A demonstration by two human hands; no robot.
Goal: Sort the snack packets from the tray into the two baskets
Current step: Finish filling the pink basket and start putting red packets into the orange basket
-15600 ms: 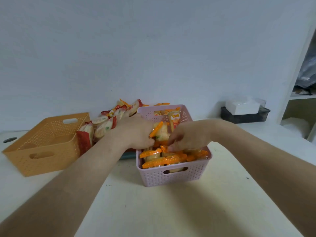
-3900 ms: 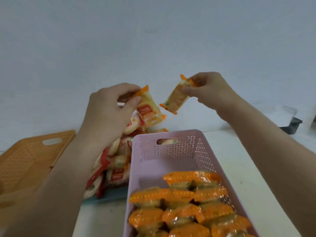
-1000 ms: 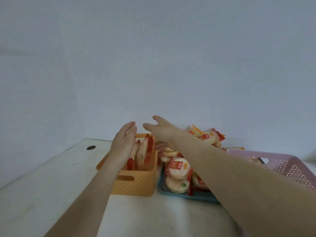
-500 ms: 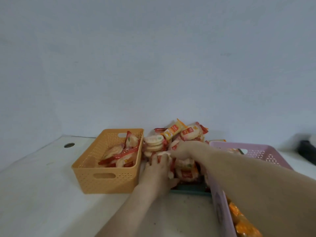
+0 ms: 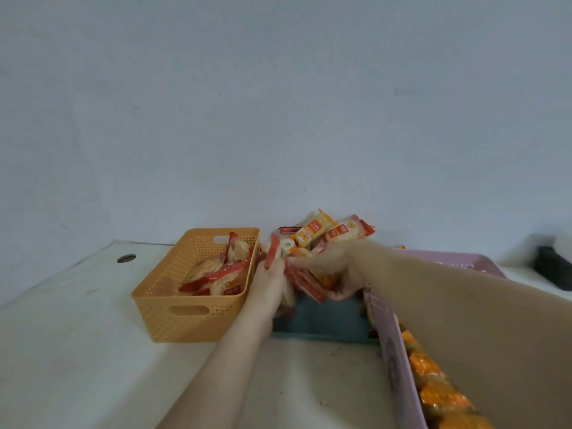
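Both in the tray's (image 5: 325, 323) pile: left hand (image 5: 270, 283) clutching red packets (image 5: 274, 252) just beside orange basket (image 5: 185, 305), right hand (image 5: 334, 267) gripping more.

hands (image 5: 305, 274) gripping red packets (image 5: 305, 281), tray (image 5: 328, 320)

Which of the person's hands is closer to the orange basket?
Left. The left hand sits just beside the orange basket, at its right wall. The right hand is farther right, over the teal tray, among the packets.
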